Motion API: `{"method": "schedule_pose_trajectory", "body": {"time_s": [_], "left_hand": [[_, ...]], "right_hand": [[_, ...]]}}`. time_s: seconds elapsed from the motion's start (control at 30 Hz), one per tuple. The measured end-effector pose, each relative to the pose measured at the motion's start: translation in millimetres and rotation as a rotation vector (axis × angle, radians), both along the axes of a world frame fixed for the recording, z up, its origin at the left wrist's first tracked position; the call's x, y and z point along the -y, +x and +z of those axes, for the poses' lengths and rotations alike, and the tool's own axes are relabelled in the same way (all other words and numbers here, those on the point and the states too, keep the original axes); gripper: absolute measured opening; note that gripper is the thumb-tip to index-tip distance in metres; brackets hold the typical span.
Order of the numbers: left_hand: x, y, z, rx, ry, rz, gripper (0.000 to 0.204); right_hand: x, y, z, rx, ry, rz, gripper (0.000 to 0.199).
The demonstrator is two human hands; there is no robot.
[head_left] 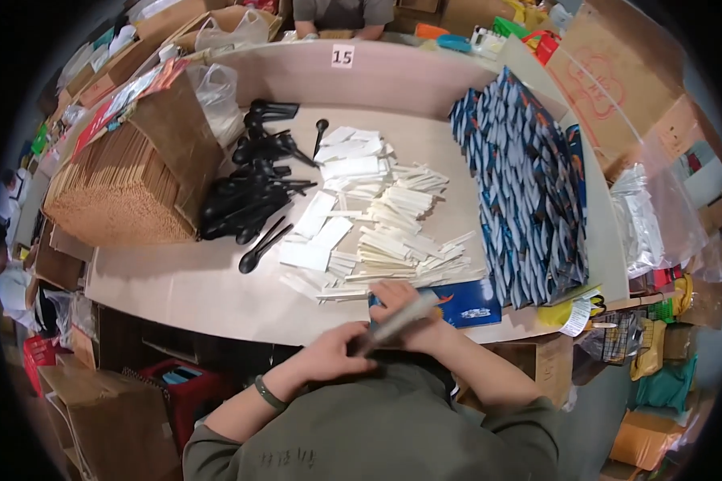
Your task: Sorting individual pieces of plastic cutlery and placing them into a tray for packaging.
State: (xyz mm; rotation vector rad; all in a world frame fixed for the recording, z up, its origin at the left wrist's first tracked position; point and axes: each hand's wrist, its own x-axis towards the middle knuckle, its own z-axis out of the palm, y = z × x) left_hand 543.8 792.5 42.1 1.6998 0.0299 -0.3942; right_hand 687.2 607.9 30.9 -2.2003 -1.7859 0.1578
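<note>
Long, narrow packet (397, 319) held slantwise at the near table (184, 293) edge, long axis running from lower left up to upper right, upper end aimed toward the blue sleeve (472, 303). Lower end tucked inside the curled fingers of the left hand (333, 357); upper part crossing over the right hand (405, 314), whose fingers wrap it from beneath, both hands clasped on it. Pale grey, blurred, darker toward the lower end; contents not discernible. Beyond, white sachets (377, 232) heaped mid-table, black spoons (253, 188) to their left, stacked blue sleeves (529, 192) standing at right.
</note>
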Motion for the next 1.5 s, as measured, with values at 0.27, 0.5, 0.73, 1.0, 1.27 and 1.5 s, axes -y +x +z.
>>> {"method": "schedule_pose_trajectory", "body": {"time_s": [0.27, 0.5, 0.73, 1.0, 1.27, 1.5], "left_hand": [[-34.9, -27.1, -4.2, 0.12, 0.802, 0.378, 0.059], [-55.8, -33.6, 17.1, 0.163, 0.876, 0.017, 0.07], [-57.3, 7.8, 7.7, 0.463, 0.784, -0.06, 0.073], [-90.8, -12.8, -9.2, 0.467, 0.735, 0.424, 0.048], [-136.8, -30.4, -34.7, 0.513, 1.009, 0.745, 0.029], [-132.6, -29.1, -37.3, 0.536, 0.983, 0.77, 0.023]], "right_hand": [[-21.1, -30.4, 2.2, -0.274, -0.117, -0.57, 0.027], [-28.4, -24.0, -3.0, -0.426, -0.123, -0.716, 0.022], [-60.0, -15.0, 7.7, -0.479, 0.162, -0.483, 0.019], [-19.2, 132.3, -13.6, -0.54, 0.272, -0.859, 0.019], [-88.7, 81.1, 15.9, -0.159, 0.319, -0.518, 0.017], [-146.9, 46.7, -14.6, 0.048, 0.089, -0.248, 0.016]]}}
